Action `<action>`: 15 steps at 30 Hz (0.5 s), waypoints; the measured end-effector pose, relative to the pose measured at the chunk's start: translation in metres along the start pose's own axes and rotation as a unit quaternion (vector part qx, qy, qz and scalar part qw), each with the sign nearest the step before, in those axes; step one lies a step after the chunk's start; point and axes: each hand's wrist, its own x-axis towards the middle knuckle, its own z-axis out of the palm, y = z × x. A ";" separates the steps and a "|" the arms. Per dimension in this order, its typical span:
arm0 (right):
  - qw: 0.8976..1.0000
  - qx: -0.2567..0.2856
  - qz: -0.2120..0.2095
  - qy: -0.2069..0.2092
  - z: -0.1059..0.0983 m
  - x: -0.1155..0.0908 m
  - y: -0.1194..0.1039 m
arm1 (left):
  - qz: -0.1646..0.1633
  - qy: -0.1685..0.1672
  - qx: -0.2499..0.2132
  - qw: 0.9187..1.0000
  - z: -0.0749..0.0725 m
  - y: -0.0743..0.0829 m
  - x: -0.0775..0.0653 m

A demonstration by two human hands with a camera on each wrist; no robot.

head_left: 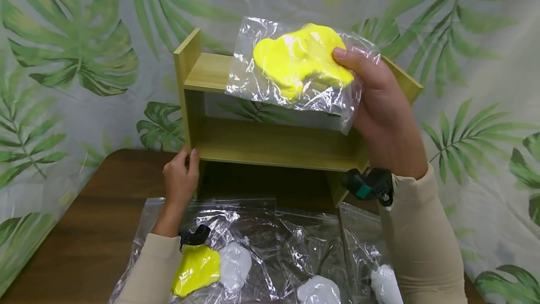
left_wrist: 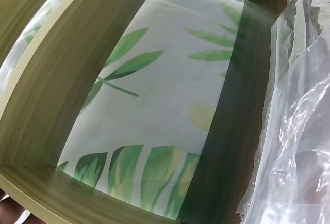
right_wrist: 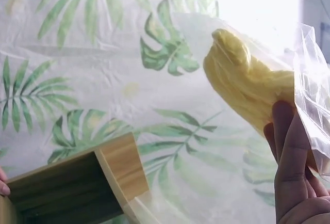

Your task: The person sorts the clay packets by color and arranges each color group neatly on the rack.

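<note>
My right hand (head_left: 386, 107) holds up a clear plastic bag (head_left: 244, 76) in front of the shelf's top, with the thumb pressed on its right end. Inside the bag is a flattened, uneven lump of soft yellow modelling clay (head_left: 295, 55). In the right wrist view the fingers support the yellow clay (right_wrist: 242, 74) from behind through the plastic. My left hand (head_left: 180, 177) grips the edge of the left side panel of a small wooden shelf (head_left: 274, 144), thumb in front. Only a bit of its fingers (left_wrist: 9, 211) shows in the left wrist view, behind the panel.
Below the shelf, several clear zip bags lie on the dark wooden table (head_left: 88, 215). One holds yellow clay (head_left: 197, 270) beside a white lump (head_left: 235, 266); others hold white lumps (head_left: 318, 290). A leaf-patterned cloth (head_left: 476, 60) hangs behind the shelf.
</note>
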 end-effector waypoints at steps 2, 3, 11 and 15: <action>1.000 0.011 0.001 0.006 -0.001 0.007 -0.001 | 0.000 0.002 0.003 1.000 0.001 0.001 0.000; 1.000 0.026 0.003 0.004 -0.002 0.010 -0.002 | 0.001 0.003 0.004 1.000 0.002 0.002 0.000; 0.996 0.094 0.000 -0.007 -0.007 0.040 -0.004 | 0.001 0.004 0.000 1.000 0.007 0.004 -0.003; 0.995 0.103 -0.016 0.002 -0.010 0.056 -0.001 | -0.004 -0.001 -0.002 1.000 0.011 0.004 -0.004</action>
